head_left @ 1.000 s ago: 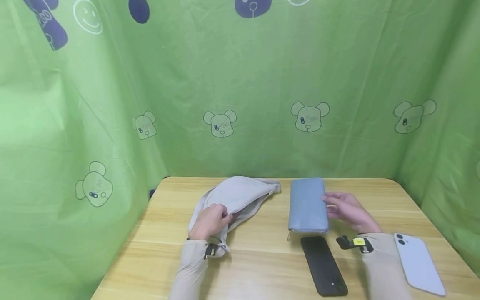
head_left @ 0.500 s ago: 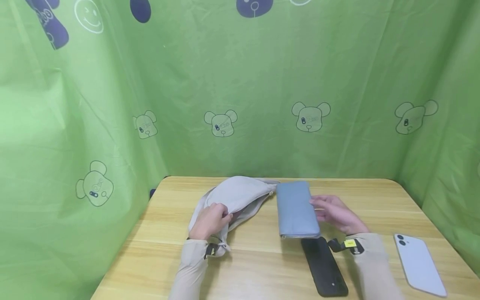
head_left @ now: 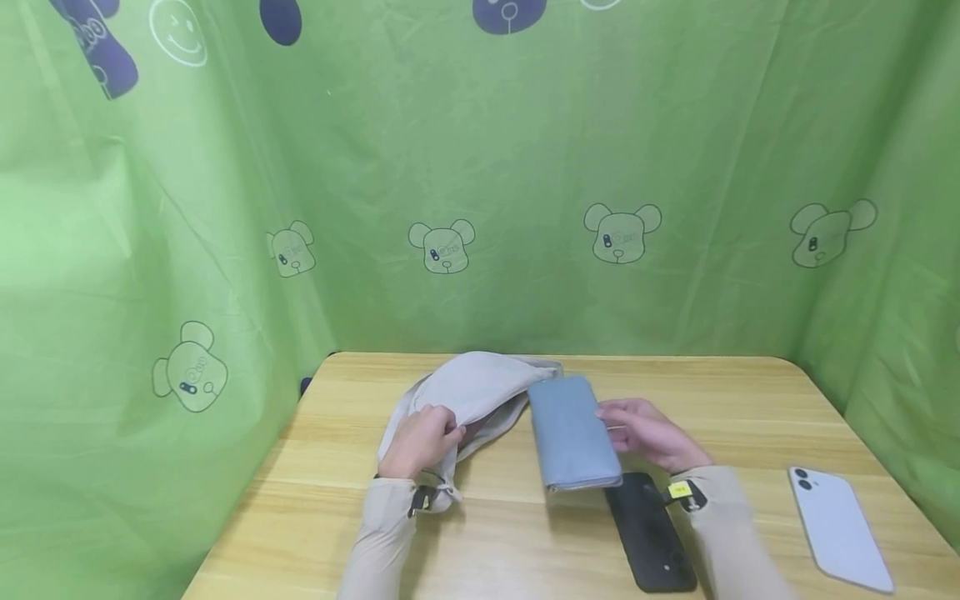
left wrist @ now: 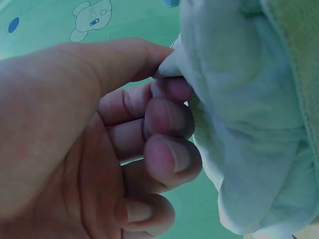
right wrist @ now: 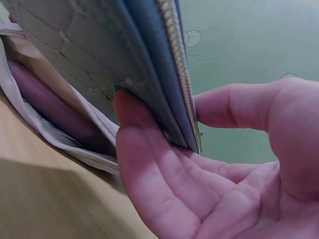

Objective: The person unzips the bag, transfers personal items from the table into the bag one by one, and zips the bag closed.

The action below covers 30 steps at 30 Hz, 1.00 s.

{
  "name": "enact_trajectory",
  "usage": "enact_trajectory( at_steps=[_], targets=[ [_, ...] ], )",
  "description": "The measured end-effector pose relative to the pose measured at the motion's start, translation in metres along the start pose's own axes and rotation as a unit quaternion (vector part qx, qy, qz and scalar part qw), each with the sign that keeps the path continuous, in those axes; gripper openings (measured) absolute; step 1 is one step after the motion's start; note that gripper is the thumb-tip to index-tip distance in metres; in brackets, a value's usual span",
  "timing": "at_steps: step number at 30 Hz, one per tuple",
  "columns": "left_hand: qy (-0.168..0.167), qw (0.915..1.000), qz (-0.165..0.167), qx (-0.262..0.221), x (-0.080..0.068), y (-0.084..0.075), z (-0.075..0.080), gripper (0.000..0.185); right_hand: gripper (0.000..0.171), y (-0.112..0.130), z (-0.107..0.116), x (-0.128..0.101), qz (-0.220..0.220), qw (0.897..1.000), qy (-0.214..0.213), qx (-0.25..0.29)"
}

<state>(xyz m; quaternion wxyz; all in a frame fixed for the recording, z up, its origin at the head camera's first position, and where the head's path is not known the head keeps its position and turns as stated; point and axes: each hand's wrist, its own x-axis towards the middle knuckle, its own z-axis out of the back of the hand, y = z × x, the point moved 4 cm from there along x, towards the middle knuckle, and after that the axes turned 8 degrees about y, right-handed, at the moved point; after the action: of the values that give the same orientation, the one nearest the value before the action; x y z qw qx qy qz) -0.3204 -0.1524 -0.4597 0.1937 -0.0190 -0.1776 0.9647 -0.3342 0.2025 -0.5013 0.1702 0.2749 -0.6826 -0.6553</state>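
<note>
Table [head_left: 525, 533] of pale wood carries everything, so I take the grey pouch [head_left: 480, 392] on it as my landmark. My left hand [head_left: 420, 442] pinches the cloth of the pouch at its near left edge; in the left wrist view the thumb and curled fingers [left wrist: 169, 117] close on a fold of the fabric [left wrist: 239, 124]. I judge that this hand should lift the edge higher, so that the mouth stays wide.

Just to the right of the pouch is the blue wallet [head_left: 572, 433]. Its far end touches the pouch opening. My right hand [head_left: 648, 433] holds it by the right long side, thumb over the zipper edge [right wrist: 174, 59] and fingers [right wrist: 144, 164] under the flat face. I think the wallet must enter with its narrow end first, tilted down a little, and slowly, because the zipper could catch on the lining.

Further right of the pouch, near me, the black phone [head_left: 651, 533] lies partly under my right wrist, and the pale blue phone [head_left: 840, 527] lies well apart.
</note>
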Motion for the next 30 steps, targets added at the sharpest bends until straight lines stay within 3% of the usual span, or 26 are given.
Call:
enact_trajectory(
  at_steps=[14,30],
  targets=[
    [-0.002,1.0,0.0,-0.008,0.001,0.0,0.002,0.035,0.027,-0.012,-0.015,0.014,0.003,0.999,0.053,0.004],
    [-0.003,1.0,0.002,-0.007,0.0,0.0,0.002,0.034,0.02,-0.023,-0.033,0.026,-0.015,0.998,0.059,0.032]
  ],
)
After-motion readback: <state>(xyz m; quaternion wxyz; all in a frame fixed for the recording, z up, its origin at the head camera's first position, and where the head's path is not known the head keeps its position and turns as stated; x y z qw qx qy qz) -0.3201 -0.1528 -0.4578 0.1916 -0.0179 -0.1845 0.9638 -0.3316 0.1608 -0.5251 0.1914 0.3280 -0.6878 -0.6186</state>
